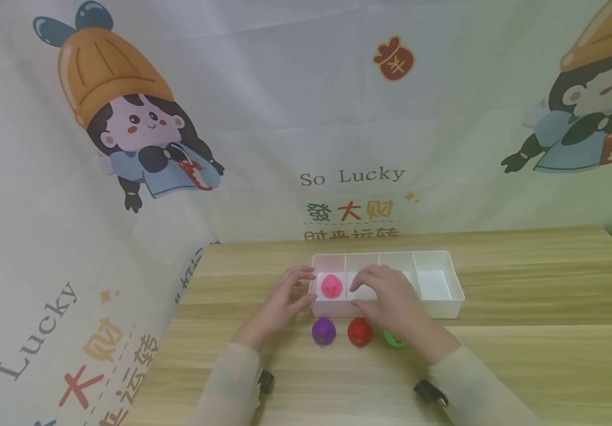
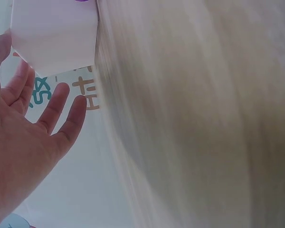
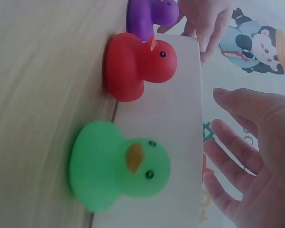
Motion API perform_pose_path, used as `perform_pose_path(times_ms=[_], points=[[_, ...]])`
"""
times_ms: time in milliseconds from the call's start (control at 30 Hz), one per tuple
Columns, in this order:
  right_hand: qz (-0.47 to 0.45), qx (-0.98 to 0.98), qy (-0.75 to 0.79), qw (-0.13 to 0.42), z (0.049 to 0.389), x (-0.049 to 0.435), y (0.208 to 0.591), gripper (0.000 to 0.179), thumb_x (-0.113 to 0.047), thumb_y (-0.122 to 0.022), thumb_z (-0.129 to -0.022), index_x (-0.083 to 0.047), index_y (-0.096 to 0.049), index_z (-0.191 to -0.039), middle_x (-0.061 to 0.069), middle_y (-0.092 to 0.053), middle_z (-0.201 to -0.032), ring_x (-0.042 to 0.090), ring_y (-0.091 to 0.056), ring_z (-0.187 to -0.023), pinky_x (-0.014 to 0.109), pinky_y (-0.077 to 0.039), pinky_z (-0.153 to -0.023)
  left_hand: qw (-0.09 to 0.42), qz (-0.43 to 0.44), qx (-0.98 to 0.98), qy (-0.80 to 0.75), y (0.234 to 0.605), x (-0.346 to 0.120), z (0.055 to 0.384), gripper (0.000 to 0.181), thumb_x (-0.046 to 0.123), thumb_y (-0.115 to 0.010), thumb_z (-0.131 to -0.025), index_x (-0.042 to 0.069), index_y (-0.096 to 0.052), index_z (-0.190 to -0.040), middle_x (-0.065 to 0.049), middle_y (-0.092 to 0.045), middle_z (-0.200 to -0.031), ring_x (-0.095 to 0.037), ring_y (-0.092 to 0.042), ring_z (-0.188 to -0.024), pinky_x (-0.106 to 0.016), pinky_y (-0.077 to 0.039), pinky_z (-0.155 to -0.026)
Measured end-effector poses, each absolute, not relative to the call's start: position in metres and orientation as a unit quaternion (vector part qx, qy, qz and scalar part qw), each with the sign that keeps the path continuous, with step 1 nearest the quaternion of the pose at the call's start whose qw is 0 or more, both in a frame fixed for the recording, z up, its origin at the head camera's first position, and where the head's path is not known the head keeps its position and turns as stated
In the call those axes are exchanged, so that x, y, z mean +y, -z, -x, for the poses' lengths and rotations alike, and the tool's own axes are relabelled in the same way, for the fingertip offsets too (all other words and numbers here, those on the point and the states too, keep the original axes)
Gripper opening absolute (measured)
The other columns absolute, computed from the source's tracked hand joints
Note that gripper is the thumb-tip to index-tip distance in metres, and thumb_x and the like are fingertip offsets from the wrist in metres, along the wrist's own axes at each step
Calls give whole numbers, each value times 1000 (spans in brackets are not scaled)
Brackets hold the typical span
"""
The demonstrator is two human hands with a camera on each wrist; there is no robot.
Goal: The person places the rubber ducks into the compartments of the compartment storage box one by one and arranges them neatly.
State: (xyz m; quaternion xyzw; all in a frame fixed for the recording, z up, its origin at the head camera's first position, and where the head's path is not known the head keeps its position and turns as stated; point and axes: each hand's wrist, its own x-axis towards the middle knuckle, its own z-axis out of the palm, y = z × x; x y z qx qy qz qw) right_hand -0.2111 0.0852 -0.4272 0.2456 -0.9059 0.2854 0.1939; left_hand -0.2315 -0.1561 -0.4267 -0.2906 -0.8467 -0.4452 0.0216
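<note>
A white box (image 1: 444,309) divided into compartments stands on the table. In its leftmost compartment sits a pink rubber duck (image 1: 332,287). My left hand (image 1: 285,296) is at the box's left end, fingers spread, with fingertips right at the rim. My right hand (image 1: 391,299) hovers over the middle compartments with bent, parted fingers and nothing between them. Along the box's front stand a purple duck (image 1: 324,331), a red duck (image 1: 360,332) and a green duck (image 3: 118,166). In the head view the right hand and wrist partly cover the green duck.
The wooden table (image 1: 540,355) extends to both sides of the box. A printed cloth (image 1: 263,118) hangs behind and at the left. Dark wrist cameras (image 1: 431,392) are strapped at the sleeves.
</note>
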Motion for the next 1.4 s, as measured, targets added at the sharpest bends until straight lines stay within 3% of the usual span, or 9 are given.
perform_pose_path(times_ms=[133, 367, 600, 767, 1133, 1400], points=[[-255, -901, -287, 202, 207, 93, 428, 20, -27, -74, -69, -25, -60, -83, -13, -57, -95, 11, -50, -91, 32, -41, -78, 24, 295, -851, 433, 433, -158, 236, 34, 9, -60, -83, 1, -48, -114, -14, -37, -130, -32, -38, -114, -52, -33, -91], [-258, -902, -278, 205, 201, 104, 429, 21, -27, -74, -70, -24, -60, -86, -13, -56, -96, 11, -49, -93, 33, -40, -80, 13, 278, -863, 421, 450, -163, 247, 37, 22, -60, -84, 10, -48, -117, 0, -35, -133, -19, -39, -115, -44, -35, -93], [-291, -891, -275, 216, 191, 115, 431, 18, -25, -73, -71, -20, -61, -85, -8, -58, -96, 14, -49, -95, 35, -39, -82, 8, 288, -848, 444, 430, -157, 233, 34, 7, -60, -84, -1, -48, -115, -14, -37, -131, -33, -39, -113, -52, -33, -92], [-307, -883, -273, 227, 186, 122, 433, 19, -19, -73, -70, -19, -61, -84, -8, -58, -96, 15, -48, -94, 35, -39, -79, 6, 285, -850, 444, 421, -155, 227, 32, 6, -58, -84, 3, -48, -114, -15, -36, -131, -34, -39, -112, -50, -34, -92], [-291, -899, -252, 210, 174, 129, 435, 23, -22, -75, -68, -21, -61, -86, -10, -58, -96, 13, -49, -92, 33, -40, -79, 8, 286, -859, 425, 455, -164, 251, 37, 24, -59, -84, 12, -48, -117, 2, -35, -133, -22, -40, -113, -45, -36, -92], [-283, -909, -237, 195, 166, 135, 440, 21, -24, -73, -68, -23, -61, -86, -13, -57, -92, 11, -50, -86, 31, -41, -71, 9, 297, -846, 442, 434, -159, 238, 34, 9, -59, -84, 1, -48, -115, -13, -36, -131, -33, -41, -111, -51, -36, -89]])
